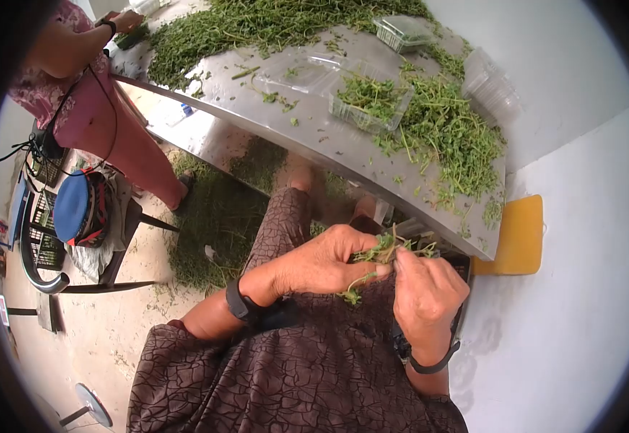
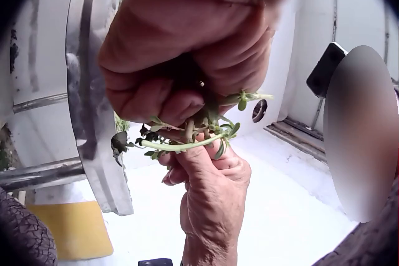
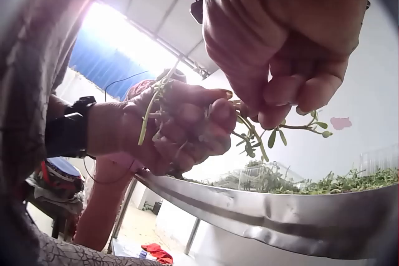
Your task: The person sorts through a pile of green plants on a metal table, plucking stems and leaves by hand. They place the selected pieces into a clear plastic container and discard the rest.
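In the head view my left hand [image 1: 329, 260] grips a small bunch of leafy green sprigs [image 1: 383, 249] above my lap. Close beside it, my right hand [image 1: 430, 292] pinches the stems between thumb and fingertips. From the left wrist, a pale green stem [image 2: 187, 146] and small rounded leaves stick out between the two hands, with a dark wilted bit at one end. In the right wrist view, sprigs [image 3: 249, 135] span the gap between both hands' fingers, and more stems poke out of the left fist. Curled fingers hide part of the bunch.
A metal table [image 1: 300, 123] in front bears heaped greens [image 1: 451, 137], a clear plastic box [image 1: 372, 101] partly filled with greens, and a closed box [image 1: 403, 34]. Stacked clear containers [image 1: 491, 83] stand by the wall. Another person [image 1: 76, 79] stands at left, near a chair [image 1: 47, 281]. Greens cover the floor below.
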Demonstrator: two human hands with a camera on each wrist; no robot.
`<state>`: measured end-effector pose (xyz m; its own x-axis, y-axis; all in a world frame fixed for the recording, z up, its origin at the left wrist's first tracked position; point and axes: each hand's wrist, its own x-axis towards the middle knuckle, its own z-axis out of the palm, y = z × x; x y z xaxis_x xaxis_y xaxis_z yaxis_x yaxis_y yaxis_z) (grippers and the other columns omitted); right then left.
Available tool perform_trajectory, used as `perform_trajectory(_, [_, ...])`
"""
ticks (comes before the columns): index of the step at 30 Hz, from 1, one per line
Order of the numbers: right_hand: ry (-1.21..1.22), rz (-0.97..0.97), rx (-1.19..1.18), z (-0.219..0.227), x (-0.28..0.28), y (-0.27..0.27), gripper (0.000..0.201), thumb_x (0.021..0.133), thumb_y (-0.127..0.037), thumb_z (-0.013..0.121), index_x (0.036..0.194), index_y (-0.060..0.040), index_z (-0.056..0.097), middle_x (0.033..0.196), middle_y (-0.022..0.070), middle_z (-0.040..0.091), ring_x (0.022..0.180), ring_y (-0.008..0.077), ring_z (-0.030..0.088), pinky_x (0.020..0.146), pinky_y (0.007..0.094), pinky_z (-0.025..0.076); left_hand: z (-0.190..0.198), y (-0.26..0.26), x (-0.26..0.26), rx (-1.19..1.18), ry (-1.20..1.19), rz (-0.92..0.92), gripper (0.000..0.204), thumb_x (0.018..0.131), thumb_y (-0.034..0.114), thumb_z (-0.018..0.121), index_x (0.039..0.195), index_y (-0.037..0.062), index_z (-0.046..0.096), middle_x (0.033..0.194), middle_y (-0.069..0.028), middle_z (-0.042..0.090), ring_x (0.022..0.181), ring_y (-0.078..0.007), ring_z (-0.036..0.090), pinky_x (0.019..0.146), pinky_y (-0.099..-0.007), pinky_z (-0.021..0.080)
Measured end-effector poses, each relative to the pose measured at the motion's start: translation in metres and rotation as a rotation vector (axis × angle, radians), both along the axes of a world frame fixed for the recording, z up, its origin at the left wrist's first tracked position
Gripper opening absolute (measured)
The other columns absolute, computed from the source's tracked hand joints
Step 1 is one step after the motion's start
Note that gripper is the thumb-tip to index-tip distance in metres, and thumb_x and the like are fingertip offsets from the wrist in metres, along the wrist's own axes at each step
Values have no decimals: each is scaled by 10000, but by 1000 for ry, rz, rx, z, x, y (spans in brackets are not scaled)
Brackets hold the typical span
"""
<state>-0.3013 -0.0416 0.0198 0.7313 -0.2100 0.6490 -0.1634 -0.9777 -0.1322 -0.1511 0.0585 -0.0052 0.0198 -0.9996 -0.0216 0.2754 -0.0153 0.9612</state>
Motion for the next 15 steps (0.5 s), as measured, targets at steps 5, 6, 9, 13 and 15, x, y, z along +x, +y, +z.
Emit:
perform_trajectory(5, [90,35,29,1,4,1,228,585,35,647,807,-10,620,596,52,476,534,209,508,489,309,415,5,1,2,-11,-41,1,176,887,184,558,810,25,564,597,60,440,548,-28,356,465,-211,313])
perform_trajectory(6, [82,35,23,2,5,2,228,585,35,647,807,-10,620,596,52,476,534,209,508,489,309,415,3,2,3,-4,-62,3,177,889,188,556,818,26,569,592,61,438,546,-28,356,464,-211,314])
perform_trajectory(9, [104,53,86,4,9,3,185,615,79,579,778,-7,587,621,92,535,529,257,526,465,331,406,4,3,4,7,-80,11,181,893,195,552,826,28,575,579,60,443,539,-25,367,461,-212,319])
perform_trajectory(13, [-32,82,207,-2,16,-4,174,593,85,534,737,-5,568,575,91,495,470,234,489,429,306,379,8,4,7,28,-36,4,193,893,200,562,830,22,600,639,42,514,588,-23,414,497,-210,339])
perform_trajectory(15, [-135,109,272,-1,18,-6,171,582,85,537,726,-3,564,552,81,468,446,207,480,409,290,370,10,2,5,-10,-44,26,202,898,211,550,825,30,602,614,34,514,570,-29,435,495,-209,357])
